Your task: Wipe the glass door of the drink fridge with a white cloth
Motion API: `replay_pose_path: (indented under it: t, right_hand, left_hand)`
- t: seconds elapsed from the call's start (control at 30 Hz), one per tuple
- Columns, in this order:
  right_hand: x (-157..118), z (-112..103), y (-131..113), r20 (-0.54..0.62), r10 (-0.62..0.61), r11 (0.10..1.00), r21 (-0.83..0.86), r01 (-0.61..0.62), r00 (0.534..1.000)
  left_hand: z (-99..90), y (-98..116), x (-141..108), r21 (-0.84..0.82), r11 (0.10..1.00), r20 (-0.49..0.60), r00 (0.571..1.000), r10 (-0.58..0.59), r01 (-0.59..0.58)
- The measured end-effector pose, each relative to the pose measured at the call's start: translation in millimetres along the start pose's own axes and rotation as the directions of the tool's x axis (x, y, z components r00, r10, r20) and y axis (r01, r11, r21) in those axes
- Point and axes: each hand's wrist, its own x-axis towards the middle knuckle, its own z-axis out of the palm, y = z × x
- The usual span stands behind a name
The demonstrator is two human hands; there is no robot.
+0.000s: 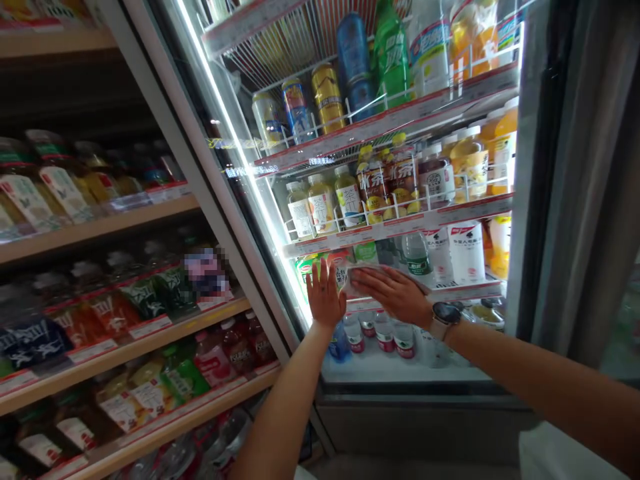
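Note:
A tall drinks fridge stands in front of me, its glass door [300, 363] lit from inside. My left hand [325, 297] lies against the glass with its fingers stretched out and spread, holding nothing. Just right of it, my right hand [393, 290] presses a thin white cloth or tissue [349, 285] to the pane, mostly hidden under its straight fingers. A dark round watch [447, 313] is on the right wrist. Behind the glass near the hands are a green-labelled water bottle [417, 255] and white-labelled bottles [467, 252].
Open wooden shelves [165, 310] packed with bottles stand at the left. Inside the fridge, cans [327, 98] and juice bottles [470, 160] fill wire-fronted shelves, with small cups [385, 331] at the bottom. A dark door frame [547, 200] runs along the right.

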Motion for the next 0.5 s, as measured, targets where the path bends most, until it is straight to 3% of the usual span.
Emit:
replay_pose_path:
  t: [0.1,0.2,0.3,0.5]
  right_hand:
    - [30,-13,10,-0.061,0.118,0.991,-0.057,-0.122,0.991]
    - [35,-11,7,-0.083,0.169,0.982,-0.07,-0.174,0.982]
    - [12,4,-7,-0.039,0.117,0.991,-0.065,-0.119,0.992]
    - [-62,34,-39,0.066,-0.037,0.999,-0.036,0.039,0.997]
  left_hand:
    - [-0.6,0,0,0.003,1.0,0.004,1.0,0.008,-0.008]
    - [-0.6,1,-1,-0.014,1.0,0.025,1.0,-0.004,0.004]
    - [-0.4,1,-2,-0.031,0.999,0.038,0.999,-0.018,0.019]
    - [-2.1,2,0,-0.011,1.0,-0.003,1.0,0.019,-0.019]
